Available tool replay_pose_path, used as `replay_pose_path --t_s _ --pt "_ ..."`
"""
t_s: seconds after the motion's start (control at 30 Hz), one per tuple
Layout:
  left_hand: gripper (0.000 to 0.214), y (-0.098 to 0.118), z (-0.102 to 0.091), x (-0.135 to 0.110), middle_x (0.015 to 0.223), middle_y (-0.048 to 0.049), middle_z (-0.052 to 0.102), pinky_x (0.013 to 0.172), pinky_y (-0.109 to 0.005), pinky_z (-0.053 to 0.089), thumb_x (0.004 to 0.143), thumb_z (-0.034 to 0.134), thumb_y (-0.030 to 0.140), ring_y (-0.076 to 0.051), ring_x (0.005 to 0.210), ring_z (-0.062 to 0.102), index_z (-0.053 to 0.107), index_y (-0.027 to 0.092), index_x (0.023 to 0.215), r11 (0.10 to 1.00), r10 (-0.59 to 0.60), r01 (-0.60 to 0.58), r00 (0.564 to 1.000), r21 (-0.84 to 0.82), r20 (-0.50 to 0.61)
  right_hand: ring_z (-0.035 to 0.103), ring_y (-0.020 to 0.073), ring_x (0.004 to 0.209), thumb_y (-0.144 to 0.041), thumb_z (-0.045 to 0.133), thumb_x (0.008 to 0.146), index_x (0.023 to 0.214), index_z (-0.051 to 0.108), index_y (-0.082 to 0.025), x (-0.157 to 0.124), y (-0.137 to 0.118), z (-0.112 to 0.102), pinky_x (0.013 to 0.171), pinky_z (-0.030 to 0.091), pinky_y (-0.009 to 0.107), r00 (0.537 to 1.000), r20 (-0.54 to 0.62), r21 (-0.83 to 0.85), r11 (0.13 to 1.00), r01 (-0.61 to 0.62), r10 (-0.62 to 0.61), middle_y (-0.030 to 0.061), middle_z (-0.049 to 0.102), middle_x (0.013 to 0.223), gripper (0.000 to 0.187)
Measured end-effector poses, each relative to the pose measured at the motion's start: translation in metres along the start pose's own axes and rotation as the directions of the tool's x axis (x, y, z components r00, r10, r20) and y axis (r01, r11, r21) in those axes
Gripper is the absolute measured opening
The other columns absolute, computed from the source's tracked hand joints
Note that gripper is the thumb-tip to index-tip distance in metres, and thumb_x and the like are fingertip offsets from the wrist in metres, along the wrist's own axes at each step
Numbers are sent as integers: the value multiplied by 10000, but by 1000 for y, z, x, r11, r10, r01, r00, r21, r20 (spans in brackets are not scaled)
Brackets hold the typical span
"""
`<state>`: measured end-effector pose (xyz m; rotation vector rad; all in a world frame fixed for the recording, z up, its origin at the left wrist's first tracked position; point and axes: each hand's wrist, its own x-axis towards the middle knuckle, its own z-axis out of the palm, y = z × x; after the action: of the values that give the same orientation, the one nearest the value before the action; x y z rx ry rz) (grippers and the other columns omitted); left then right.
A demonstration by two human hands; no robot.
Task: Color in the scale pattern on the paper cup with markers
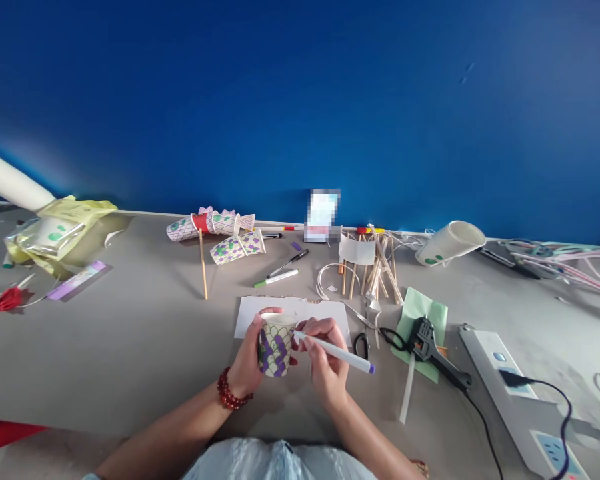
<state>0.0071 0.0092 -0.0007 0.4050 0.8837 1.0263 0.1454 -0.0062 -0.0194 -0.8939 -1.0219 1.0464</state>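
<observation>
My left hand point(249, 360) is wrapped round a paper cup point(275, 347) with a scale pattern partly coloured purple and green, held upright above the table. My right hand point(325, 360) grips a white marker point(337, 353) with a purple end, its tip against the cup's right side. A red bead bracelet point(230, 392) circles my left wrist. A white sheet of paper point(330, 312) lies flat just behind the cup.
A black glue gun point(433, 350) rests on green paper point(423, 308), with scissors point(363, 345) to its left and a power strip point(510, 393) at right. Behind lie decorated cups on a stick point(213, 223), markers point(276, 278), wooden sticks point(377, 270) and a tipped cup point(450, 243).
</observation>
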Motion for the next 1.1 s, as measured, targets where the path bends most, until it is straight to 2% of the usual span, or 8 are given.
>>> replay_pose_path --t_s 0.07,0.17,0.3,0.4,0.57,0.9,1.1 --pt "649 0 0 0 899 -65 790 537 -310 585 795 703 740 -239 707 751 642 209 1164 1000 -17 17 1000 1 4 532 186 659 -359 602 997 876 549 -246 0 2 -1 618 453 322 1000 -11 28 1000 -8 8 -9 545 721 174" --pt "669 0 -2 -1 907 -64 786 566 -305 591 790 712 744 -232 726 750 632 210 1184 1000 -21 21 1000 6 -2 530 189 676 -336 605 998 883 555 -246 0 2 -1 625 443 320 1000 0 29 999 17 -17 -7 551 723 154" --pt "521 -2 -6 0 952 -38 770 703 -289 598 849 725 636 -191 784 741 644 224 1156 1000 15 -15 999 13 38 543 200 720 -319 617 987 887 582 -243 -2 -2 0 712 475 354 992 72 -26 994 106 -104 -4 560 721 130" --pt "422 -5 -9 1 934 -19 745 738 -279 580 907 682 579 -168 782 712 641 239 1154 999 24 -26 998 30 58 547 203 732 -314 609 988 899 590 -244 -2 -5 1 748 484 375 982 118 -65 986 155 -147 1 575 727 115" --pt "437 -9 -14 4 907 -20 697 768 -298 562 907 676 587 -168 788 651 647 226 1152 988 85 -89 996 124 31 572 204 727 -282 602 991 909 598 -246 -2 -5 0 725 492 374 971 155 -162 965 206 -182 11 595 741 89" --pt "488 -7 -10 3 911 -20 673 803 -318 539 855 710 632 -188 837 630 667 220 1111 969 132 -125 991 212 -20 583 187 695 -208 607 972 895 588 -249 0 -5 2 670 488 338 964 168 -266 932 245 -205 -2 584 723 89" --pt "468 -6 -8 3 936 -27 677 787 -307 522 867 692 626 -193 850 628 662 214 1087 963 143 -135 989 233 -20 593 188 696 -232 599 986 927 590 -250 -1 -3 1 659 494 332 973 147 -274 938 212 -177 3 598 745 62"
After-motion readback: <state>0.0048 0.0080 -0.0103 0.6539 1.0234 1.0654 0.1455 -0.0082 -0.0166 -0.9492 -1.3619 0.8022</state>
